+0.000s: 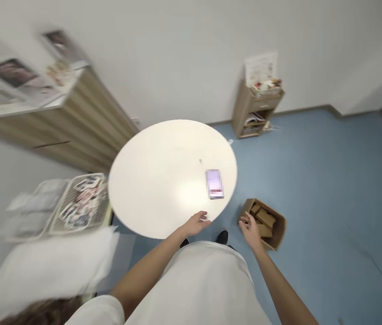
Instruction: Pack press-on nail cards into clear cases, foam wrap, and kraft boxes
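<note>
My left hand (196,223) hovers over the front edge of a round white table (157,176), fingers apart and nothing in them. Just beyond it on the tabletop lies a phone (214,184), its lit screen blurred into pixels. My right hand (250,228) is in the air to the right of the table, fingers loosely spread and holding nothing. Below and beside that hand stands an open cardboard box (280,230) on the floor, with folded brown cardboard pieces (263,219) inside. A tiny greenish item (200,161) sits near the phone, too small to name.
To the left are a wood-grain cabinet (85,113) with pictures on top and a white basket (55,221) of patterned cloth items. White bags (35,207) and white sheeting (55,266) lie beside it. A small wooden stand (240,110) is against the back wall on the blue floor (326,180).
</note>
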Demonstrator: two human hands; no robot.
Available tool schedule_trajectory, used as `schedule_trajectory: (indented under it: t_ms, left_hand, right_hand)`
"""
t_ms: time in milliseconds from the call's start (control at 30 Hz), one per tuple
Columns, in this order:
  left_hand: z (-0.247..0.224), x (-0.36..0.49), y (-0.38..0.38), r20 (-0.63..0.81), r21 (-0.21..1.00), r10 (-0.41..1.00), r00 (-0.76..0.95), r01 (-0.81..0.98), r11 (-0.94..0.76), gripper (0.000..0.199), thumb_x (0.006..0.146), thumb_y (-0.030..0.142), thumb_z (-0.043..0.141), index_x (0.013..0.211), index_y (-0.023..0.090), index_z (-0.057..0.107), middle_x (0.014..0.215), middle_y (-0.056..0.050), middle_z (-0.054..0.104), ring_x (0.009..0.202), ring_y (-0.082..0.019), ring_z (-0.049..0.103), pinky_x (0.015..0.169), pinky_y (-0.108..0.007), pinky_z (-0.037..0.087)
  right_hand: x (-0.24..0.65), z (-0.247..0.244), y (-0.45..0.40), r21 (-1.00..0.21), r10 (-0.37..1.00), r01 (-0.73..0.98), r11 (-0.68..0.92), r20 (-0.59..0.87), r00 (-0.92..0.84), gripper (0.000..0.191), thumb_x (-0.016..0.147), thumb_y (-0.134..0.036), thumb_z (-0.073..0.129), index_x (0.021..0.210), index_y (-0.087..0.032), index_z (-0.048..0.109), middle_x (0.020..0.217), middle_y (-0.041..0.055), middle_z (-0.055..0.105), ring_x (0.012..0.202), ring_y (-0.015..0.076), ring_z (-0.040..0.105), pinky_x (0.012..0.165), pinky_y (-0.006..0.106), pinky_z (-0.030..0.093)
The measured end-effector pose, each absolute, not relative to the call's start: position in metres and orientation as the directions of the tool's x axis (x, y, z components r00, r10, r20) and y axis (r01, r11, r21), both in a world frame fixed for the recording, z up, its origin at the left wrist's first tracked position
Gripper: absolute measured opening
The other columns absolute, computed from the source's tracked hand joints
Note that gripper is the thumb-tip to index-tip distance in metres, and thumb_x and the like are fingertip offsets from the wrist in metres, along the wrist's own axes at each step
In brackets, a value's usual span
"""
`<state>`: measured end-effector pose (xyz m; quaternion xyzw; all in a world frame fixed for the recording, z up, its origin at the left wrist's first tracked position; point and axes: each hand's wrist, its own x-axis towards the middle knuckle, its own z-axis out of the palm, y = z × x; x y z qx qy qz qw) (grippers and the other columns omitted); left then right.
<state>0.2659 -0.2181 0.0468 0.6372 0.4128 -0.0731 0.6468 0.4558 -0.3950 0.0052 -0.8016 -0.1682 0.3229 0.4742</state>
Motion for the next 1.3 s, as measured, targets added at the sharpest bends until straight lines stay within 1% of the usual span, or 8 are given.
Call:
schedule_trajectory:
  t_ms: [200,333,433,567,733,1000,1167,1300]
  left_hand:
    - [0.06,0.154,-0.183,-0.581,0.792,0.618,0.53,0.544,0.277,0.059,0.068,0.051,0.056,0.117,0.019,0.047,0.118,-0.011,0.052,0.095,-0.021,0.055,0.071,-0.029,0.046]
    - [0.061,0.091,-0.172,-0.533,0.819,0.746,0.398,0.462,0.34,0.056,0.069,0.048,0.055,0.116,0.019,0.048,0.116,-0.011,0.053,0.092,-0.02,0.056,0.071,-0.028,0.046]
    - [0.059,0.054,-0.168,-0.481,0.846,0.828,0.288,0.4,0.352,0.051,0.07,0.043,0.056,0.114,0.017,0.049,0.111,-0.011,0.056,0.087,-0.018,0.057,0.075,-0.03,0.045]
    - [0.058,0.018,-0.166,-0.463,0.853,0.875,0.144,0.341,0.395,0.051,0.07,0.041,0.057,0.113,0.014,0.05,0.109,-0.013,0.056,0.087,-0.018,0.058,0.077,-0.031,0.045]
    - [0.062,-0.018,-0.167,-0.487,0.829,0.873,-0.01,0.311,0.466,0.05,0.069,0.04,0.058,0.112,0.015,0.051,0.11,-0.013,0.056,0.09,-0.02,0.057,0.076,-0.032,0.046]
    - [0.071,-0.072,-0.158,-0.502,0.782,0.846,-0.179,0.323,0.533,0.05,0.065,0.04,0.062,0.108,0.016,0.053,0.105,-0.011,0.059,0.089,-0.02,0.058,0.078,-0.032,0.046]
    - [0.078,-0.107,-0.117,-0.497,0.759,0.83,-0.255,0.336,0.558,0.052,0.067,0.043,0.061,0.111,0.017,0.052,0.115,-0.012,0.055,0.101,-0.022,0.055,0.081,-0.029,0.044]
    - [0.075,-0.135,-0.068,-0.438,0.794,0.823,-0.362,0.273,0.543,0.05,0.069,0.042,0.061,0.111,0.017,0.051,0.123,-0.012,0.05,0.109,-0.023,0.05,0.084,-0.029,0.042]
  right_hand:
    - [0.384,0.038,-0.307,-0.908,0.803,0.105,-0.405,-0.298,0.517,0.042,0.072,-0.044,0.052,0.106,-0.02,0.054,0.096,0.0099,0.062,0.079,0.0216,0.062,0.072,0.037,0.05]
    - [0.313,0.054,-0.257,-0.928,0.914,0.174,-0.329,-0.266,0.306,0.041,0.071,-0.049,0.052,0.099,-0.02,0.057,0.093,0.0093,0.064,0.081,0.0222,0.062,0.075,0.038,0.05]
    - [0.265,0.067,-0.226,-0.92,0.955,0.257,-0.296,-0.276,0.113,0.041,0.072,-0.051,0.051,0.097,-0.02,0.059,0.091,0.0087,0.065,0.079,0.0218,0.062,0.074,0.038,0.05]
    - [0.224,0.082,-0.193,-0.908,0.956,0.366,-0.206,-0.267,-0.125,0.036,0.074,-0.049,0.05,0.096,-0.022,0.061,0.091,0.0069,0.066,0.081,0.0204,0.061,0.075,0.036,0.049]
    - [0.202,0.081,-0.157,-0.908,0.904,0.394,-0.141,-0.28,-0.323,0.034,0.075,-0.047,0.049,0.096,-0.024,0.061,0.089,0.005,0.066,0.078,0.019,0.061,0.073,0.034,0.049]
    - [0.168,0.061,-0.102,-0.887,0.821,0.436,-0.149,-0.357,-0.446,0.03,0.074,-0.041,0.048,0.095,-0.023,0.059,0.092,0.0037,0.063,0.072,0.0163,0.058,0.07,0.033,0.047]
    - [0.133,0.065,-0.065,-0.891,0.785,0.434,-0.131,-0.36,-0.503,0.031,0.074,-0.038,0.048,0.097,-0.021,0.058,0.081,0.0022,0.061,0.073,0.0153,0.057,0.07,0.032,0.046]
    - [0.091,0.065,-0.026,-0.897,0.795,0.42,-0.14,-0.355,-0.492,0.031,0.073,-0.036,0.049,0.097,-0.019,0.059,0.081,0.0028,0.062,0.075,0.0159,0.058,0.071,0.032,0.046]
